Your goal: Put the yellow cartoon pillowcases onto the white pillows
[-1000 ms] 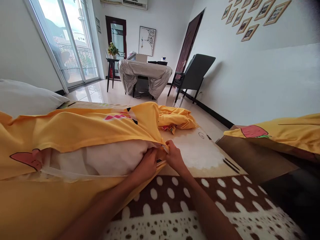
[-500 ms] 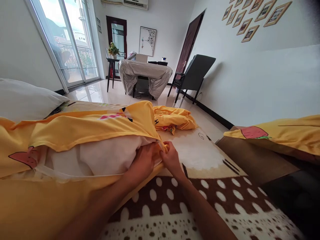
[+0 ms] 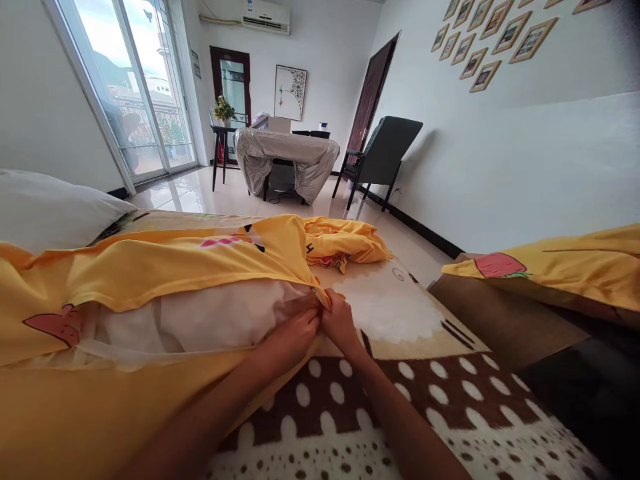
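Observation:
A yellow pillowcase (image 3: 200,270) with watermelon prints lies across the bed, its long side opening gaping toward me. Inside the gap shows a white pillow (image 3: 215,317). My right hand (image 3: 340,325) pinches the cloth at the right end of the opening, fingers closed. Right beside it, my left hand (image 3: 299,331) is closed too, its fingertips pressed to the lower edge at the same corner; the cloth between the fingers is mostly hidden. A small pale spot, perhaps a zipper end, shows just above the fingers.
Crumpled yellow fabric (image 3: 347,241) lies beyond the corner on the patterned blanket (image 3: 390,300). A white pillow-like bundle (image 3: 55,207) sits at left. More yellow cloth (image 3: 565,263) hangs over brown furniture at right. Further back stand a covered table (image 3: 287,150) and a dark chair (image 3: 383,160).
My left hand has drawn out of the opening and moved toward my right hand at the corner. My right hand keeps its pinch. The view has tilted up slightly.

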Available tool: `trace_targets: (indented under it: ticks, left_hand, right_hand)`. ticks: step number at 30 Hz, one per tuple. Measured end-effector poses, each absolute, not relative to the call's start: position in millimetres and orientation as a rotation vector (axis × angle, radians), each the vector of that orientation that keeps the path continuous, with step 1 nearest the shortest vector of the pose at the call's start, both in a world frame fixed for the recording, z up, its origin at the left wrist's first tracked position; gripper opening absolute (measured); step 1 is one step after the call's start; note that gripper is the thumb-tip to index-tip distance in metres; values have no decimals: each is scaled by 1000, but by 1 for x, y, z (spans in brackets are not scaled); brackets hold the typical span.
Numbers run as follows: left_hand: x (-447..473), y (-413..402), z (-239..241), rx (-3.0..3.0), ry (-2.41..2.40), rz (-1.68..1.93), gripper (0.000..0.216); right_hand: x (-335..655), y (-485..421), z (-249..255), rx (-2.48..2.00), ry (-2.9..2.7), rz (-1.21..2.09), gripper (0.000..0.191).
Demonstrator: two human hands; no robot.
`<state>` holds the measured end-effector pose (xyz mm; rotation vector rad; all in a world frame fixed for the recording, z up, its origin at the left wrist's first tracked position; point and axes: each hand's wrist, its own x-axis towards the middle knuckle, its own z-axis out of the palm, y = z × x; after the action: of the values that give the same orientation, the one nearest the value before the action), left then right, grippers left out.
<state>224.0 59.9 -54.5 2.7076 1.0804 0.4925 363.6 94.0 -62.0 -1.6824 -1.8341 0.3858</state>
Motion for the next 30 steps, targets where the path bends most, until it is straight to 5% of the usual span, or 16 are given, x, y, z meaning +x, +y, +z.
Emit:
trace_targets:
  ticks: [6, 18, 30]
  left_hand:
    - [223, 68, -65, 2536, 1034, 662, 40]
    - [216, 62, -62, 2449, 1263, 399, 32]
    - [218, 55, -49, 2434, 1431, 133, 37]
  right_hand:
    - [361, 97, -72, -1546, -1580, 536, 29]
    - [358, 96, -86, -1462, -1497, 631, 17]
    - [363, 90, -62, -1972, -2039, 420, 26]
